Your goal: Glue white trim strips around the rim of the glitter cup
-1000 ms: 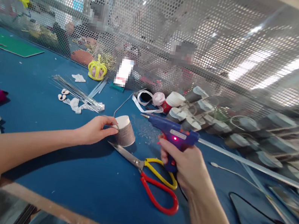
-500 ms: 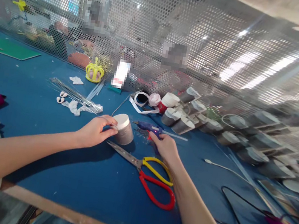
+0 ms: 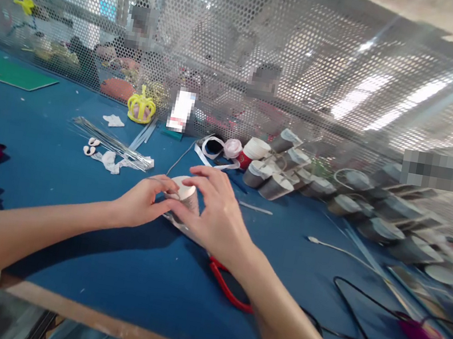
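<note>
In the head view, the pale cup (image 3: 186,188) stands on the blue table (image 3: 103,282) between the two hands, a little left of the middle. Its white round end faces up, and its long axis rises from the table, leaning slightly left at the top. The left hand (image 3: 145,202) pinches the cup's left rim between thumb and fingers. The right hand (image 3: 215,211) arches over the cup's near right side, thumb and forefinger spread apart; whether it grips cannot be told.

The right hand covers the cup's lower right side, and the left fingertips hide part of the rim. The scissors (image 3: 228,288) lie just on the near side of the cup, their middle and part of the handles hidden under the right hand and forearm. A pale rod (image 3: 255,208) sticks out to the right beyond that hand, its left end hard to make out. A grey cord (image 3: 180,159) runs from the far side behind the left hand. At far right, the piled cups (image 3: 383,222) are smeared by blur.
</note>
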Tool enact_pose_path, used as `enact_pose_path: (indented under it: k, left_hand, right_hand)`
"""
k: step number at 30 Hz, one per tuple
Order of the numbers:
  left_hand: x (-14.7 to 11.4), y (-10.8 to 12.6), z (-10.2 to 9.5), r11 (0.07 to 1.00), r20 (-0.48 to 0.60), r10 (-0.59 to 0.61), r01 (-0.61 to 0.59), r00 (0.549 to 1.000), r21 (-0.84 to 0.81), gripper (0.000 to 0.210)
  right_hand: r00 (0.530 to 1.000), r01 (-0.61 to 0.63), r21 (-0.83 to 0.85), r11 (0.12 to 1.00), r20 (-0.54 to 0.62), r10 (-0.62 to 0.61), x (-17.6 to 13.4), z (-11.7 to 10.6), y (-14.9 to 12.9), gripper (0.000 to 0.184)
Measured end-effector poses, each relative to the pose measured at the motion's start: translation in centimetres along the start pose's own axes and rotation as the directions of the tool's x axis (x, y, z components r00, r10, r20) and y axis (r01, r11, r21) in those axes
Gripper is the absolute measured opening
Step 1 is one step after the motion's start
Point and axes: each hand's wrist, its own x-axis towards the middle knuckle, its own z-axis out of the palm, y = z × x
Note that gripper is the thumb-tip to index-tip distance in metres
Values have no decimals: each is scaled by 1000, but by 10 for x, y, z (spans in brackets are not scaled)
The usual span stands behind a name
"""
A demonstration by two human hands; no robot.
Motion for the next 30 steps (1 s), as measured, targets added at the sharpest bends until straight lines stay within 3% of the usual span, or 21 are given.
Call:
enact_pose_path:
  k: [4,7,11,16,21,30]
  left_hand:
    - [0,4,-1,1000,45,23,-23,999,0,10]
    - [1,10,-4,1000,61,-25,25,998,1,10]
    - [1,16,-6,986,111,-101,115,989,-124,11]
    - [1,17,-5,948,205,-108,163,973,-272,14]
    - [0,16,-5,941,255,-101,175,962,-289,17]
    - [1,19,-8,925,336,-93,206,937,-320,20]
  right_hand:
    - [994,-43,-16,999,96,45,12,10,-8,8]
    - [989,-147,133,980,52,141,15,8,-2,8]
    - [913,-381,368,848,7,407,8,-4,8,8]
    - [834,-483,517,707,24,552,-8,-16,16,15]
    - [790,-543,524,656,55,610,-22,-17,21,17]
    - [771,-574,528,626,91,631,-34,-16,22,17]
